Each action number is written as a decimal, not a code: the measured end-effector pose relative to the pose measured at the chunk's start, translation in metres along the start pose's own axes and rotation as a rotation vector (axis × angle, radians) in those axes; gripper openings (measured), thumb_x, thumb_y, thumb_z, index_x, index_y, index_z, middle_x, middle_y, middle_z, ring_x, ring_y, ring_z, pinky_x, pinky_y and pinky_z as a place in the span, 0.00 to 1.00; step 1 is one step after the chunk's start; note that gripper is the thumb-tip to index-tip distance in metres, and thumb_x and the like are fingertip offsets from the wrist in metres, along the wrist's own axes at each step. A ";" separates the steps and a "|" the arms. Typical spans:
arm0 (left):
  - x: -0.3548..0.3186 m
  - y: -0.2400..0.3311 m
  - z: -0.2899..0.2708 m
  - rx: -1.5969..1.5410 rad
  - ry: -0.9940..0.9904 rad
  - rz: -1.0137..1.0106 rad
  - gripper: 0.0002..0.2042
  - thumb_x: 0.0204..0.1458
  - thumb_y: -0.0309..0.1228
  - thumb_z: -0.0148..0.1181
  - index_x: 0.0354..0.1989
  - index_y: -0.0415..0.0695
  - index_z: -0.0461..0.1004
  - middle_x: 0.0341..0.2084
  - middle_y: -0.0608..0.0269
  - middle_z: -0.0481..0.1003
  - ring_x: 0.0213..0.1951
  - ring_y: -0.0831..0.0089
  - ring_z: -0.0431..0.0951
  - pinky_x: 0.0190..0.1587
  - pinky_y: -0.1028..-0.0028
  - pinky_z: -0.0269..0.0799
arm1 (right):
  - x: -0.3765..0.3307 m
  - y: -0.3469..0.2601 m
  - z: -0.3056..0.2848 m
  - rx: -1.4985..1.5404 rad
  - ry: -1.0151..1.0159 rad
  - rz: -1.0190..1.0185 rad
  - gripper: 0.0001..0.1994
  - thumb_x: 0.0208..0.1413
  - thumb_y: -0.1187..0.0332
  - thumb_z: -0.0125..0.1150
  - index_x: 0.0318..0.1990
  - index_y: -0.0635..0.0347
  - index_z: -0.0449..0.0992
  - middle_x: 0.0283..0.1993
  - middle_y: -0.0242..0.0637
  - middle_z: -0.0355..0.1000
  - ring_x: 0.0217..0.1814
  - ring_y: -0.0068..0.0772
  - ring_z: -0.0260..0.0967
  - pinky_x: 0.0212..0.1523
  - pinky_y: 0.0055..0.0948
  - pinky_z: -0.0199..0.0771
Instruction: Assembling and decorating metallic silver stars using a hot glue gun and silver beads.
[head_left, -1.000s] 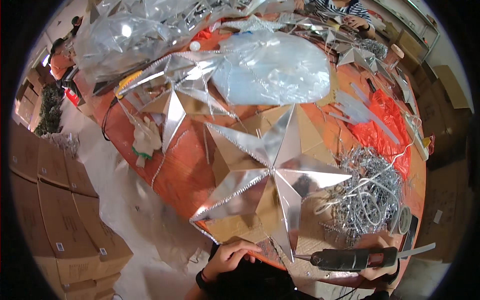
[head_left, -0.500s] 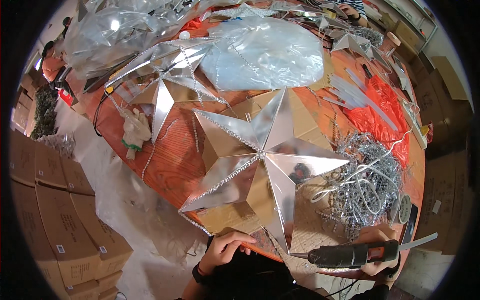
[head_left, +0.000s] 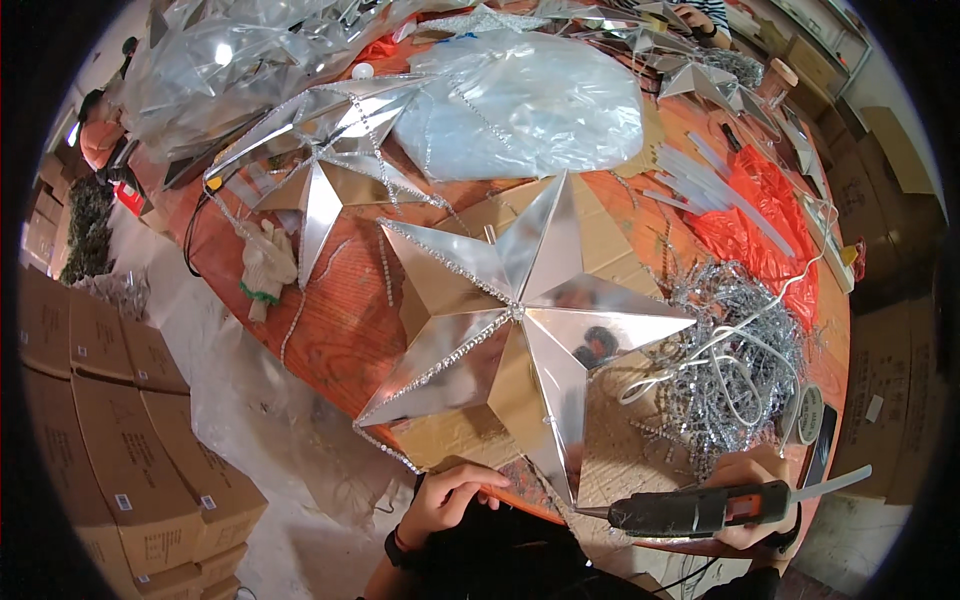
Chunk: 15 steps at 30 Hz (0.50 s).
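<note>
A large mirrored silver star (head_left: 520, 320) lies flat on cardboard on the red-brown table (head_left: 340, 320), some of its ridges lined with bead trim. My left hand (head_left: 445, 500) rests at the table's near edge, fingers curled around a loose end of the bead strand below the star's lower-left point. My right hand (head_left: 745, 495) grips a black and orange glue gun (head_left: 690, 510) held level, its nozzle pointing left at the star's lowest tip. A clear glue stick juts out of the gun's back.
A second silver star (head_left: 330, 170) and a white work glove (head_left: 265, 265) lie at the left. Clear plastic bags (head_left: 530, 100) cover the far side. A tangle of silver bead strands (head_left: 740, 350) and red plastic (head_left: 760, 215) sit on the right. Cardboard boxes (head_left: 110, 430) are stacked on the floor.
The view has shifted, bringing the star closer and lower in frame. My left hand has opened slightly at the table edge, and the glue gun stays aimed at the star's lowest tip.
</note>
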<state>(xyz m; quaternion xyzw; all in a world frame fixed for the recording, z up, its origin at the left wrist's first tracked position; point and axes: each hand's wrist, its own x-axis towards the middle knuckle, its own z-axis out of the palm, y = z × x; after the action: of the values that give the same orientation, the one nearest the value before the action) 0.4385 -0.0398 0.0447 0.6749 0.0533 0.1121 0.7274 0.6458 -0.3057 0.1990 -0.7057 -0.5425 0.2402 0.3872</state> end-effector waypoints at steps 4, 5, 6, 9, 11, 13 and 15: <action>-0.001 0.000 0.000 -0.004 0.006 0.009 0.11 0.56 0.16 0.44 0.39 0.36 0.75 0.31 0.55 0.77 0.25 0.74 0.77 0.30 0.78 0.72 | 0.001 -0.005 -0.001 0.005 -0.012 0.041 0.20 0.41 0.65 0.71 0.40 0.64 0.72 0.22 0.40 0.71 0.18 0.37 0.70 0.17 0.32 0.67; -0.001 0.000 0.000 -0.008 0.009 0.009 0.11 0.56 0.16 0.44 0.39 0.36 0.75 0.31 0.55 0.77 0.25 0.74 0.77 0.30 0.78 0.72 | 0.002 -0.006 0.000 0.000 -0.010 0.045 0.20 0.42 0.65 0.71 0.40 0.64 0.72 0.22 0.40 0.71 0.18 0.37 0.70 0.17 0.32 0.68; -0.002 0.000 0.000 -0.010 0.011 0.004 0.11 0.56 0.16 0.44 0.39 0.36 0.75 0.31 0.55 0.77 0.25 0.74 0.77 0.30 0.78 0.72 | 0.003 -0.008 -0.001 -0.008 -0.008 0.048 0.19 0.42 0.65 0.71 0.41 0.64 0.72 0.22 0.40 0.71 0.18 0.36 0.70 0.17 0.32 0.68; -0.001 -0.001 0.000 -0.012 0.010 -0.010 0.11 0.56 0.16 0.43 0.39 0.36 0.74 0.31 0.55 0.76 0.25 0.73 0.77 0.31 0.78 0.72 | -0.002 -0.007 -0.003 -0.049 -0.001 0.041 0.17 0.45 0.65 0.69 0.41 0.63 0.73 0.23 0.40 0.71 0.18 0.36 0.70 0.17 0.31 0.68; 0.000 0.001 0.000 -0.006 -0.001 -0.020 0.11 0.57 0.17 0.43 0.39 0.35 0.74 0.30 0.55 0.76 0.26 0.73 0.77 0.31 0.77 0.72 | -0.007 -0.004 -0.003 -0.066 -0.005 0.033 0.16 0.47 0.66 0.68 0.41 0.63 0.73 0.23 0.39 0.71 0.19 0.37 0.71 0.18 0.31 0.68; 0.000 0.001 0.001 -0.031 0.011 -0.037 0.11 0.58 0.18 0.42 0.39 0.35 0.74 0.30 0.54 0.76 0.26 0.72 0.77 0.32 0.76 0.73 | -0.001 -0.006 -0.005 -0.071 -0.021 0.057 0.15 0.48 0.65 0.67 0.40 0.63 0.73 0.23 0.39 0.71 0.20 0.37 0.70 0.21 0.32 0.68; -0.007 0.002 0.002 -0.004 0.048 -0.072 0.11 0.60 0.21 0.41 0.39 0.35 0.74 0.30 0.54 0.76 0.26 0.71 0.77 0.33 0.76 0.74 | 0.018 -0.010 -0.010 -0.038 -0.062 0.104 0.14 0.49 0.64 0.67 0.39 0.63 0.73 0.24 0.38 0.71 0.21 0.39 0.70 0.23 0.32 0.68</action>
<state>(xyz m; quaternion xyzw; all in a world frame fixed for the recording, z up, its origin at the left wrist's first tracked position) 0.4324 -0.0435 0.0466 0.6682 0.0946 0.1020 0.7309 0.6526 -0.2903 0.2142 -0.7326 -0.5212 0.2712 0.3436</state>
